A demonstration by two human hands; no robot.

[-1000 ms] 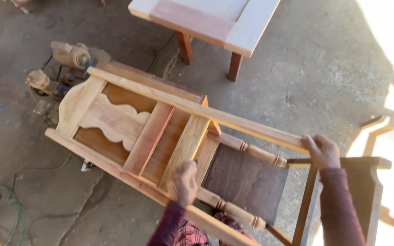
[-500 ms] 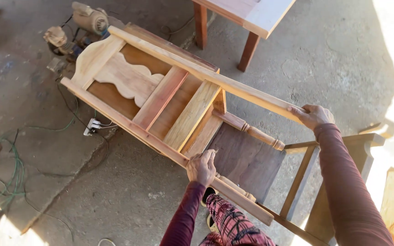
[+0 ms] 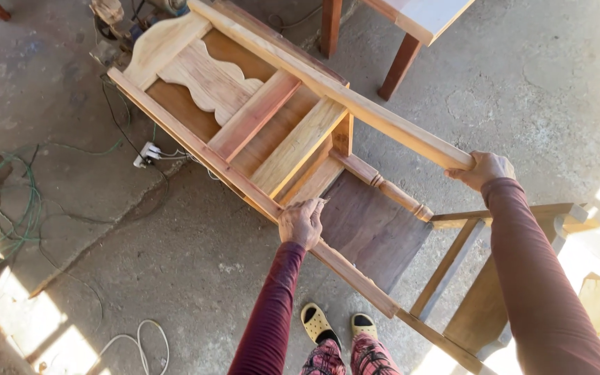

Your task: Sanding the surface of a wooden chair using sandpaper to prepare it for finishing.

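I hold an unfinished wooden chair [image 3: 258,118] tipped on its back above the concrete floor, with its carved backrest at the upper left and its legs toward me. My left hand [image 3: 302,221] grips the near long rail of the chair. My right hand [image 3: 484,169] grips the end of the far long rail. A turned wooden spindle [image 3: 383,186] and a dark seat panel [image 3: 373,229] lie between my hands. Both arms wear dark red sleeves.
A wooden table [image 3: 411,28] with red-brown legs stands at the top right. A machine [image 3: 116,17] sits at the top left behind the chair. Green and white cables [image 3: 15,208] and a white plug strip [image 3: 147,153] lie on the floor at left. My yellow sandals [image 3: 335,326] show below.
The chair has shifted up and left in view as I look further down. My hands keep their grips on the two rails, and my feet have come into view.
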